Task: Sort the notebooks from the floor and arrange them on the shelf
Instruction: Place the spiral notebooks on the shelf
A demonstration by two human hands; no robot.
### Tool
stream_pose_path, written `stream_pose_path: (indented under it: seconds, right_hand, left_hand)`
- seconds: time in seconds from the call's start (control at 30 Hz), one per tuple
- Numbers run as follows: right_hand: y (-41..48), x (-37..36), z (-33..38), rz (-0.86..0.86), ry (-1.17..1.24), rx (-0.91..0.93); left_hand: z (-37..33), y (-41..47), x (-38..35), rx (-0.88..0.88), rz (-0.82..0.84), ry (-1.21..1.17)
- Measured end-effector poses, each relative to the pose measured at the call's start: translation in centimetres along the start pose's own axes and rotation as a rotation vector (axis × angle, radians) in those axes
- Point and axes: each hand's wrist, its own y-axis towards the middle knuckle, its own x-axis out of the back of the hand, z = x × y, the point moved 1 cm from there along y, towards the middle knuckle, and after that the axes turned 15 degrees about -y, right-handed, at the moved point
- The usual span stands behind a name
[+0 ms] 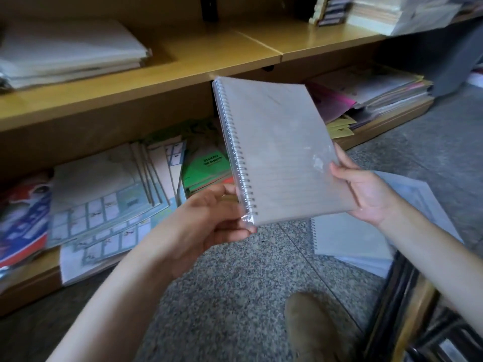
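Centrally, left hand (209, 218) and right hand (366, 189) grip one spiral notebook (282, 152); a second notebook (345, 236) lies on the floor (235, 283).

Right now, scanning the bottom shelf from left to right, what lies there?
Red-and-blue book → pale grid-printed pads → green pad → stack with pink and yellow sheets; the held spiral notebook hides what lies between the last two.
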Motion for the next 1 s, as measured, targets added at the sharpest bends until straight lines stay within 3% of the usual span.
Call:
stream_pose_path:
  seconds: [0.13, 0.27, 0.4, 0.63, 0.83, 1.0]
  right_hand:
    - [-0.4, 0.2, 1.8, -0.018, -0.129, 0.093]
    - [-0.7, 0.2, 2.5, -0.020, -0.151, 0.153]
    - [-0.8, -0.3, 2.6, -0.010, -0.106, 0.164]
    - [1.4, -2.7, 4.7, 0.059, 0.053, 0.248]
    - [6.4, -7.2, 11.8, 0.179, -0.075, 0.325]
    - [11.2, -13.2, 13.8, 0.162, -0.159, 0.323]
  left_hand:
    - [0.6, -0.1, -0.2, -0.096, -0.094, 0.000]
    - [1.4, 0.4, -0.5, 0.043, -0.082, -0.261]
    - [1.9, 0.5, -0.2, -0.092, -0.175, -0.067]
    - [-0.6, 0.0, -1.6, 0.021, -0.114, -0.160]
    - [-8.5, -2.5, -0.9, -0.250, -0.196, -0.027]
    - [-14.1, -4.8, 2.2, -0.500, -0.364, 0.029]
